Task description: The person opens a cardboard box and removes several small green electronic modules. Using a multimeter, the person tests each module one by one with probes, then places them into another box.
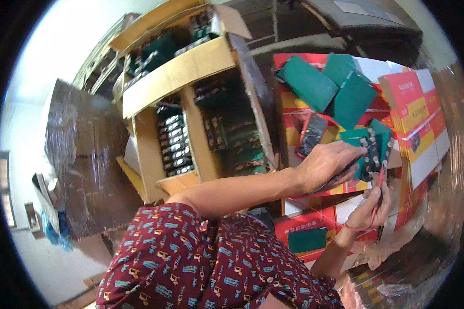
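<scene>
My right hand [372, 207] is closed around a red test probe [380, 180], its lead looping past my wrist. The probe points up at a green circuit board [368, 160] fitted with round silvery parts. From the left, my left hand [329, 164] reaches over the same board, fingers bent and close together. A thin dark strip shows under those fingers, and what they grip is hidden. Just beyond my left hand lies a multimeter [313, 133] with a red rim. Several flat green boards [353, 100] lie overlapping farther back.
Red and white printed cartons [304, 226] form the work surface, with one green board [307, 240] near its front. More folded cartons [412, 110] stand at the right. An open cardboard box [183, 77] of packed boards is on the left, beside a plastic-wrapped brown stack [85, 165].
</scene>
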The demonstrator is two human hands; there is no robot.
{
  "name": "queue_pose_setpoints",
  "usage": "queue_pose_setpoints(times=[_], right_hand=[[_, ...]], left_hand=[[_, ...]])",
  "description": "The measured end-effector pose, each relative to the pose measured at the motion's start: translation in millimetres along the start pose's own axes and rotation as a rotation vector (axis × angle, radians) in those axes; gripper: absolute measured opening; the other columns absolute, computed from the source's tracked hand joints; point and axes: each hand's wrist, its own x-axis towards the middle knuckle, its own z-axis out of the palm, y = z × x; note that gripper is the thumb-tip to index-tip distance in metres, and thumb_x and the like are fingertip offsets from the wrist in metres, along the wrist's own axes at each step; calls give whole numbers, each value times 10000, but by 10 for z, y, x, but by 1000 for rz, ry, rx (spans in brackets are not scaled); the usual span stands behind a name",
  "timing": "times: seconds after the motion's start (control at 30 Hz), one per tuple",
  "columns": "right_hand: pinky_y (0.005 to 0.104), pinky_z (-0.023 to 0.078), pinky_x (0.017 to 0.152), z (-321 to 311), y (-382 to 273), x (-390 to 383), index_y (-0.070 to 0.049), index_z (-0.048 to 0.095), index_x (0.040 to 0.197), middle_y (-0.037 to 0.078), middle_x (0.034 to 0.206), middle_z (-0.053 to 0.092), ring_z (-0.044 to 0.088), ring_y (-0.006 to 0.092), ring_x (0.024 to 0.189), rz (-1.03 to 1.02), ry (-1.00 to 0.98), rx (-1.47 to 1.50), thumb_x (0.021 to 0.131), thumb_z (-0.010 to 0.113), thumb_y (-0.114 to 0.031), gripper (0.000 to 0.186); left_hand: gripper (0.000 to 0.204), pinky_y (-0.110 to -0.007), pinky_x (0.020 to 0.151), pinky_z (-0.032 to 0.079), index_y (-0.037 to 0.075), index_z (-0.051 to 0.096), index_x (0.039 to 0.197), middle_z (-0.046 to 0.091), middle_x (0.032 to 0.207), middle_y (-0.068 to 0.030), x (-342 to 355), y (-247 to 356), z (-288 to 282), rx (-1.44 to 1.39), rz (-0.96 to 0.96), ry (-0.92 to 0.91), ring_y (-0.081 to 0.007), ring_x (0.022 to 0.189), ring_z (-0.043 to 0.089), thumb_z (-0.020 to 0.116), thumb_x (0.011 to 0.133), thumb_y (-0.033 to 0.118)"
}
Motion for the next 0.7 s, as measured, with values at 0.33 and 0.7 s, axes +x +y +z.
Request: queue_pose_setpoints(times=[0.33,0.7], right_hand=[[296,557,718,733,-1087,-835,26,639,1187,135,971,694,629,157,766,10,-525,481,984,604,-71,227],[308,568,860,2220,-1956,-2577,13,705,1214,148,1054,751,737,208,945,-14,-1109,462,931,698,18,283]], left_hand=[[217,-413,718,582,-33,717,1040,734,912,-171,-1744,634,-1935,137,-272,125,-323,778,724,655,837,15],[262,-447,890,561,31,647,1225,696,1108,-198,-4011,113,-3254,564,-783,370,-387,1044,685,678,973,96]])
